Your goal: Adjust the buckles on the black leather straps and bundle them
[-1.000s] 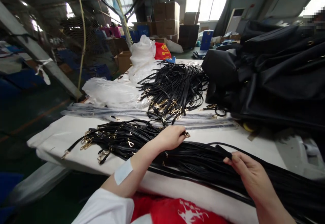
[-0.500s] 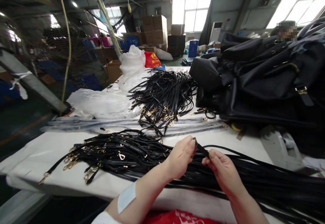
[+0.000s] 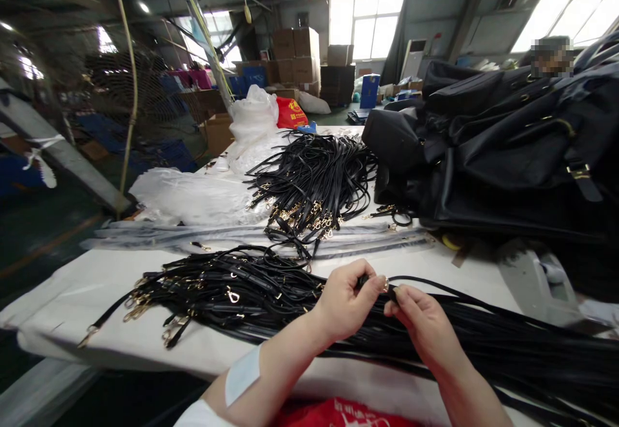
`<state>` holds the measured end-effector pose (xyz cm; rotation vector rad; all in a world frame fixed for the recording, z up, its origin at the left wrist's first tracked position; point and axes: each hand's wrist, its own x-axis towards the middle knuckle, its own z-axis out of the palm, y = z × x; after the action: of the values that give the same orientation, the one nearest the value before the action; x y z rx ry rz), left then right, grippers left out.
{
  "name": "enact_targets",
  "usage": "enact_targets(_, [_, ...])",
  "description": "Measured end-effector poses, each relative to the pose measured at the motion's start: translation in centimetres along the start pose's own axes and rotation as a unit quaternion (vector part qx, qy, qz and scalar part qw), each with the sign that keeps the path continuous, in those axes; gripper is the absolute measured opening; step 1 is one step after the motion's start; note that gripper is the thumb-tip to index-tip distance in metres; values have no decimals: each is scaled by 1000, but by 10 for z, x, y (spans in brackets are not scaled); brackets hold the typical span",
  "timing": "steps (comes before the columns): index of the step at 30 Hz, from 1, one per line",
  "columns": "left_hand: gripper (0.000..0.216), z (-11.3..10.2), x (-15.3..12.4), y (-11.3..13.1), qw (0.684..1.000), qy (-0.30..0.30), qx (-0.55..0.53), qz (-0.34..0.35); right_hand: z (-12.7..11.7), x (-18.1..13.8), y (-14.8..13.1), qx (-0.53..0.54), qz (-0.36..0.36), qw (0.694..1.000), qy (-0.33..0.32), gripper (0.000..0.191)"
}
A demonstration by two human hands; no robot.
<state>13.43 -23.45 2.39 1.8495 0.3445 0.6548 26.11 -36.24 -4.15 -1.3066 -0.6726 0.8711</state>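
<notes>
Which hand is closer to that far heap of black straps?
Left. The left hand is on the near side of the far heap, slightly rightward. The right hand sits farther right.

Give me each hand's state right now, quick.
Left hand: closed, pinching at a small gold-coloured metal fitting.
Right hand: closed, pinching a black strap.

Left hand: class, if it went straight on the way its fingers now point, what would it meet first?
Beyond the black strap and gold fitting at its fingertips, the left hand would probably meet the right hand first, though depth is unclear.
</notes>
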Motion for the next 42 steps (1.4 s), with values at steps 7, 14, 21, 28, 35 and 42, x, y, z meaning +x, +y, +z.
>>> enact_targets(7, [28,8,1,-3,984,-128,122,32,0,-8,-9,-50,-99,994,-27,45])
enact_targets(14, [21,15,2,-1,957,-183,224,-14,3,-13,-28,-273,-252,928,-7,30])
enact_targets(21, [20,4,8,-2,965,-179,183,-60,-20,-16,-44,-128,-328,916,192,41])
enact_targets(28, [23,5,8,1,966,-179,180,-47,-23,-15,-35,-208,-205,946,140,22])
enact_targets(35, [24,5,8,-7,973,-137,178,-61,-27,-12,-25,-208,-151,951,174,38])
enact_targets(42, [26,6,9,-6,975,-136,163,-71,-31,-11,-20,-167,-175,947,210,38])
